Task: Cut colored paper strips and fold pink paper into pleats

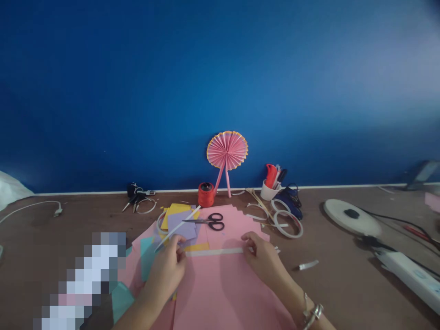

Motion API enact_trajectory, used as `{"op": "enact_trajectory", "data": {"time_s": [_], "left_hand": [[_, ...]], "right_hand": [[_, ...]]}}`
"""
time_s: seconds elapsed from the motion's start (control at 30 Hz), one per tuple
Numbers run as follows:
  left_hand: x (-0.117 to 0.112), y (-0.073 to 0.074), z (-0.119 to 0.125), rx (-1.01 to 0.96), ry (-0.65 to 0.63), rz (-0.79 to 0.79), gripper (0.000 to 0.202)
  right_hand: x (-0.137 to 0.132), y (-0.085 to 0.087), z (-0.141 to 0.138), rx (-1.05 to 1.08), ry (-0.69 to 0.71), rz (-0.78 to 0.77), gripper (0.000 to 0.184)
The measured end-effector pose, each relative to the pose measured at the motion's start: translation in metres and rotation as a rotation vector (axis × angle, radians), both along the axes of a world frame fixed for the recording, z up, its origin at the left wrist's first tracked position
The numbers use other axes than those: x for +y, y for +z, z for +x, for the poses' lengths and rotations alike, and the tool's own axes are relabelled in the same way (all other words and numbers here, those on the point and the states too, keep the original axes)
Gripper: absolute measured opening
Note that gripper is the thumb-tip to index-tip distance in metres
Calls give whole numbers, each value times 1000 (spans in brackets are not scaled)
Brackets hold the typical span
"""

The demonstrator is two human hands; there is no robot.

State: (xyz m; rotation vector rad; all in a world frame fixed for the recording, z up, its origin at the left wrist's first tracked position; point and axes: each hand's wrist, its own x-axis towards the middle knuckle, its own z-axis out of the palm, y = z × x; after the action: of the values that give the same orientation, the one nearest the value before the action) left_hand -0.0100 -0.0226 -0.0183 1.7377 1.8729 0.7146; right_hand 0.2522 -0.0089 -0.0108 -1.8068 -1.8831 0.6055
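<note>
A large pink paper sheet point(220, 288) lies on the brown surface in front of me. Along its far edge runs a white strip of tape point(215, 252). My left hand point(167, 272) pinches the strip's left end, where a loose white backing strip point(177, 228) rises up and away to the right. My right hand point(263, 259) presses its fingertips on the strip's right end. Black-handled scissors point(208, 221) lie just beyond, on yellow and lilac paper point(180, 222).
Tape rolls point(288, 223) lie at right near a white cup of pens point(271, 185). A pink paper fan point(227, 151) leans on the blue wall beside a red spool point(206, 195). Keys point(137, 197), a round white lamp base point(350, 216) and a power strip point(409, 275) lie around.
</note>
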Motion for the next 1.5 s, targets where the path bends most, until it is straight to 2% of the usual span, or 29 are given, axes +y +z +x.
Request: {"op": "enact_trajectory", "data": {"time_s": [0.4, 1.03, 1.37, 1.5], "left_hand": [[1, 3, 0, 22, -10, -22, 30], [1, 3, 0, 47, -3, -13, 29], [1, 3, -1, 42, -14, 13, 28], [1, 1, -1, 51, -24, -1, 29]], "right_hand": [[3, 8, 7, -86, -4, -32, 29], [2, 1, 6, -81, -46, -16, 33], [-1, 3, -2, -202, -40, -14, 36], [0, 2, 8, -266, -94, 31, 32]]}}
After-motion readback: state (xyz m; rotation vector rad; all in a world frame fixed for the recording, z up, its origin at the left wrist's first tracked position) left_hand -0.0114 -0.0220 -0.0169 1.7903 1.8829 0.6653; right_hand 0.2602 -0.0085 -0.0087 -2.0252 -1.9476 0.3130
